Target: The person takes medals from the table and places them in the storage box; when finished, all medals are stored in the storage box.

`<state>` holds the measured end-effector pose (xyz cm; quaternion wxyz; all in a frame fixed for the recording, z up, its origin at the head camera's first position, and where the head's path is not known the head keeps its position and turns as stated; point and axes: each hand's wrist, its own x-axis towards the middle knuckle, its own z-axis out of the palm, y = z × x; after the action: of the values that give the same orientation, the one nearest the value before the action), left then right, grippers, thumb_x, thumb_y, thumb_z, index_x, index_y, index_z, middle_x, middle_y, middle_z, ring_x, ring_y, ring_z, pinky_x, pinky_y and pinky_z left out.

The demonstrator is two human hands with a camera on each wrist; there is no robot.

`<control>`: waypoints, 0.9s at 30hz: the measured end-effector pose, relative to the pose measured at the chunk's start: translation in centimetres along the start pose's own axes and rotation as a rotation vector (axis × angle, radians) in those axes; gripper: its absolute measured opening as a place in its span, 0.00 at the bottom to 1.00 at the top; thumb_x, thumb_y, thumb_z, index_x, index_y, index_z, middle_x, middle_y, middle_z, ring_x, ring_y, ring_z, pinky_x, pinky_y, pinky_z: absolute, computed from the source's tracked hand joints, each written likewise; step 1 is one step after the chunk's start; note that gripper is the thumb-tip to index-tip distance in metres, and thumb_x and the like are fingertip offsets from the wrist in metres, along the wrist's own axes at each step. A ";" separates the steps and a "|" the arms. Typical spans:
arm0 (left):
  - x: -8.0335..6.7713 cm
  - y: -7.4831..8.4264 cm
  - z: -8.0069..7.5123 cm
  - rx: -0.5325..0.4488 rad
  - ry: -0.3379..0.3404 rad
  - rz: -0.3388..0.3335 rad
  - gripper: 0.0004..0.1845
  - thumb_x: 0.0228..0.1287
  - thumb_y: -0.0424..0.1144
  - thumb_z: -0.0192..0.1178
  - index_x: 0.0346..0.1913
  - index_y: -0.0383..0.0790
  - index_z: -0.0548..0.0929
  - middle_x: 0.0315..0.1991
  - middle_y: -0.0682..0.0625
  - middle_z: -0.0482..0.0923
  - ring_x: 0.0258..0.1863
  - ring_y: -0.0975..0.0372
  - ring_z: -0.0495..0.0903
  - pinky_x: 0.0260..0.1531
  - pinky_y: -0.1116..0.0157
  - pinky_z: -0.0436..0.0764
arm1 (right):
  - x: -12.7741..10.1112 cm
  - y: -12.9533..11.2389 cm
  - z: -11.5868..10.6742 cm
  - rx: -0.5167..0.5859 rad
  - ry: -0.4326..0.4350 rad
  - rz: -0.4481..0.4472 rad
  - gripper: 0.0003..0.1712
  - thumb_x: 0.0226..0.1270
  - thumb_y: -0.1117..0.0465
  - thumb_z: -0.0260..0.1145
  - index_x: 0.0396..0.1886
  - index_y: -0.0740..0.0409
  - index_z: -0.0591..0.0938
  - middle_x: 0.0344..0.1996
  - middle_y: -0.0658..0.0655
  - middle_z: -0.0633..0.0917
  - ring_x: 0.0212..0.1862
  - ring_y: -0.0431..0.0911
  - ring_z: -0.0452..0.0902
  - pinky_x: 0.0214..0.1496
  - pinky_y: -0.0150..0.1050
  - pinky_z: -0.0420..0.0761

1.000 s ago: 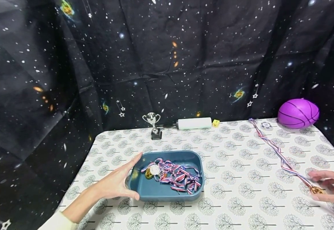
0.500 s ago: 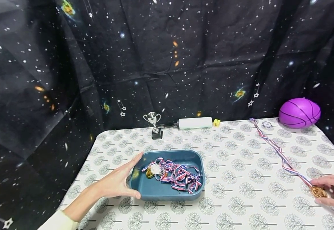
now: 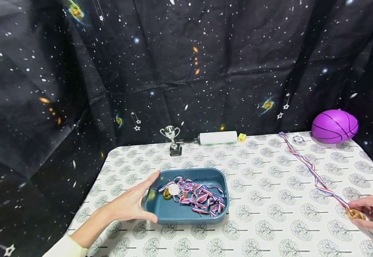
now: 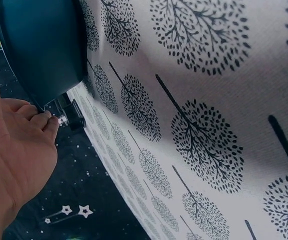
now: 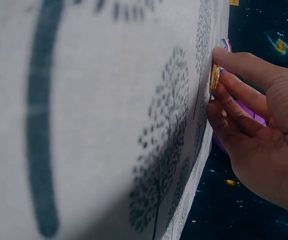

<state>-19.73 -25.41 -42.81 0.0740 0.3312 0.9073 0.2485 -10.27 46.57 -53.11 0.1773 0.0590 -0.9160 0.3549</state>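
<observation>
Nearest the viewer, the right hand (image 3: 371, 214) rests low at the right edge of the surface (image 3: 270, 214), its grip curled round a gold medal (image 3: 354, 214): the wrist view shows the thumb and forefinger pinching the disc's edge while it lies against the tree-patterned cloth. From that medal a red, white and blue ribbon (image 3: 311, 171) runs away diagonally across the surface toward the far right corner, lying flat all the way.

On the other side, the left hand (image 3: 130, 203) lies against the left end of a blue tray (image 3: 220, 214). Its fingers are straight along the tray's near-left wall, the thumb stretched up by the far corner, so the grip is open and merely touching (the wrist view shows the fingertips tucked at the tray's lower rim). A pale sleeve (image 3: 64, 248) shows at the forearm. Inside the tray sits a heap of medals (image 3: 173, 191) with tangled striped ribbons.

Farther back, near the rear edge, stand a small silver trophy (image 3: 171, 140) on a black base, a white cylinder (image 3: 217, 137) lying on its side, and a yellow die (image 3: 242, 137) just beside it. A poker chip (image 3: 298, 139) lies near the ribbon's far end, and a purple ball (image 3: 334, 126) sits in the far right corner. A starry black cloth (image 3: 186, 64) hangs behind everything.
</observation>
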 end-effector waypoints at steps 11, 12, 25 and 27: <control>0.0 0.2 -0.1 0.005 -0.010 -0.006 0.76 0.43 0.64 0.85 0.88 0.47 0.45 0.87 0.45 0.46 0.82 0.49 0.54 0.75 0.40 0.65 | 1.0 -0.5 -0.5 0.090 0.052 -0.100 0.45 0.24 0.85 0.82 0.34 0.29 0.89 0.30 0.25 0.79 0.27 0.25 0.72 0.21 0.24 0.67; 0.0 0.2 -0.1 0.003 -0.011 -0.007 0.76 0.43 0.64 0.85 0.88 0.47 0.45 0.87 0.45 0.46 0.82 0.49 0.54 0.75 0.40 0.64 | 1.3 -0.7 -0.7 0.085 0.051 -0.107 0.45 0.24 0.84 0.83 0.35 0.29 0.89 0.29 0.26 0.79 0.27 0.26 0.71 0.22 0.23 0.68; 0.0 0.4 -0.4 0.022 -0.011 0.008 0.76 0.44 0.64 0.84 0.88 0.48 0.44 0.86 0.43 0.47 0.81 0.47 0.56 0.74 0.40 0.65 | 7.5 -7.5 -3.4 0.205 -0.028 -0.223 0.34 0.40 0.84 0.79 0.42 0.44 0.93 0.33 0.32 0.88 0.31 0.28 0.81 0.35 0.16 0.78; 0.1 0.5 -0.4 0.016 -0.016 0.003 0.76 0.44 0.65 0.84 0.88 0.48 0.44 0.86 0.45 0.46 0.82 0.47 0.56 0.75 0.41 0.64 | 8.2 -8.8 -3.8 0.221 -0.039 -0.197 0.33 0.43 0.85 0.78 0.43 0.45 0.93 0.34 0.32 0.89 0.33 0.27 0.82 0.36 0.16 0.79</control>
<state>-19.63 -25.23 -42.21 0.0781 0.3349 0.9082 0.2386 -14.79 42.73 -41.91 0.1861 0.1748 -0.8644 0.4332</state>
